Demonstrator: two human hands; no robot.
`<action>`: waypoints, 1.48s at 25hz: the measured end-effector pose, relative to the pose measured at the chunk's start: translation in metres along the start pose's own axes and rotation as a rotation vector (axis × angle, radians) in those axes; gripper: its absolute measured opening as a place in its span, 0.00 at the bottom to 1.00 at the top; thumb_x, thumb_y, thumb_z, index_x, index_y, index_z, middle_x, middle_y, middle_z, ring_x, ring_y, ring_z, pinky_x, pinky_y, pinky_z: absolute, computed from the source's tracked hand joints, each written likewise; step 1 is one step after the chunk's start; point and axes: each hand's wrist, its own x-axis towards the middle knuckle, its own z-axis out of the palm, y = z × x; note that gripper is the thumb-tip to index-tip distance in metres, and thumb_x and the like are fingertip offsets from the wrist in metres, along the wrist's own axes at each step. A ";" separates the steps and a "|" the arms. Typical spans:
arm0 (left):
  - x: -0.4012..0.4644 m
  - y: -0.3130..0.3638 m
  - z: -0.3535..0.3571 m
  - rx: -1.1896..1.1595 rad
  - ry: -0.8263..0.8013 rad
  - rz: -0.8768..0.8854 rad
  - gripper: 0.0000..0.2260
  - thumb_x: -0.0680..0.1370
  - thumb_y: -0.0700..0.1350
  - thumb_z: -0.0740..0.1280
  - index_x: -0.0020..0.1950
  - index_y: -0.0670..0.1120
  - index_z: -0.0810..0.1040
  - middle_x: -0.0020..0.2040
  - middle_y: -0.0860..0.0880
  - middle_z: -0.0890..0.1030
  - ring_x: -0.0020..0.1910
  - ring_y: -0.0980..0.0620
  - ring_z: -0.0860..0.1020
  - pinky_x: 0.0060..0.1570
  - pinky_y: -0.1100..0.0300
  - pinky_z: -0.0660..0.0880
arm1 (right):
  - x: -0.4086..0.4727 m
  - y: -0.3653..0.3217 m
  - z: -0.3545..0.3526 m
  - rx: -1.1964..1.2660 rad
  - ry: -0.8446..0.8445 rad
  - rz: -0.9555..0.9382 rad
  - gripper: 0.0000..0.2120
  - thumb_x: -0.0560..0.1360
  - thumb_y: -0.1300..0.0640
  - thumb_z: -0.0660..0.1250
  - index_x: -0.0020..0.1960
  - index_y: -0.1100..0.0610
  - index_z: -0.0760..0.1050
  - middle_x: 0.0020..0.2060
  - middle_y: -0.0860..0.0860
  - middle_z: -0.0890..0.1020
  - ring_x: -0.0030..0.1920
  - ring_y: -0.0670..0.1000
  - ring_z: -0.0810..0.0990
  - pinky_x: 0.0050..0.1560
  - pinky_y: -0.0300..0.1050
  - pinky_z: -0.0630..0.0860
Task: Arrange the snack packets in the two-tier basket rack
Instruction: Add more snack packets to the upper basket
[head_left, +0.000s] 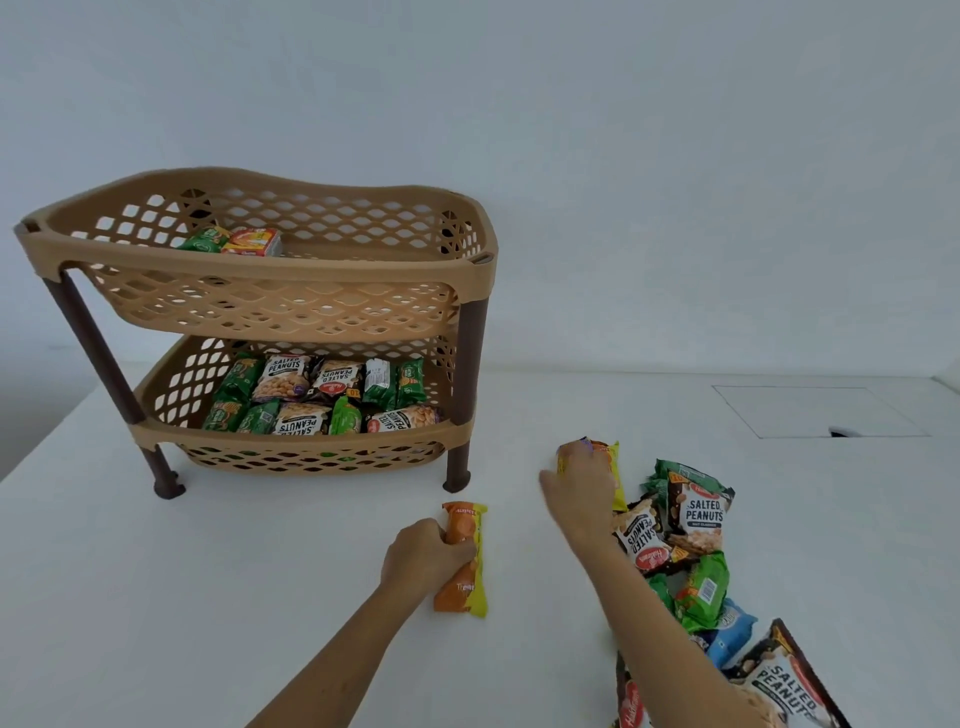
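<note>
A tan two-tier basket rack (260, 283) with brown legs stands on the white table. Its lower tier (171, 384) is packed with several peanut and green snack packets. The upper tier holds a green packet (203, 240) and a red-yellow packet (253, 242). My left hand (420, 556) grips an orange and yellow biscuit packet (464, 566) lying on the table in front of the rack. My right hand (579, 491) is closed over another orange and yellow packet (608, 457) at the left edge of a loose pile of packets (691, 545).
The pile to the right holds salted-peanut packets (701, 512), green packets (702, 592) and a blue packet (730, 636). A rectangular panel outline (815, 410) is set in the table top at the far right. A pale wall stands behind the rack.
</note>
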 end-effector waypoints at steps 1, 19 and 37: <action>-0.002 -0.002 -0.001 -0.008 -0.002 0.007 0.14 0.72 0.59 0.67 0.45 0.49 0.75 0.41 0.54 0.79 0.41 0.56 0.78 0.34 0.64 0.69 | 0.013 0.003 0.000 -0.085 0.039 0.038 0.21 0.74 0.53 0.67 0.62 0.62 0.68 0.60 0.60 0.72 0.59 0.60 0.73 0.56 0.50 0.71; -0.058 -0.007 -0.082 -0.372 0.040 0.298 0.07 0.72 0.47 0.70 0.49 0.51 0.76 0.46 0.53 0.81 0.39 0.54 0.82 0.32 0.59 0.81 | -0.031 -0.065 -0.030 0.434 0.084 0.062 0.11 0.63 0.46 0.70 0.39 0.49 0.72 0.30 0.44 0.78 0.32 0.46 0.78 0.31 0.41 0.71; 0.063 0.088 -0.409 -0.178 0.267 0.286 0.15 0.72 0.45 0.74 0.52 0.38 0.78 0.46 0.44 0.80 0.41 0.48 0.80 0.37 0.58 0.79 | 0.094 -0.346 -0.120 0.209 -0.206 -0.286 0.20 0.65 0.50 0.75 0.37 0.57 0.64 0.30 0.52 0.67 0.31 0.53 0.70 0.35 0.49 0.69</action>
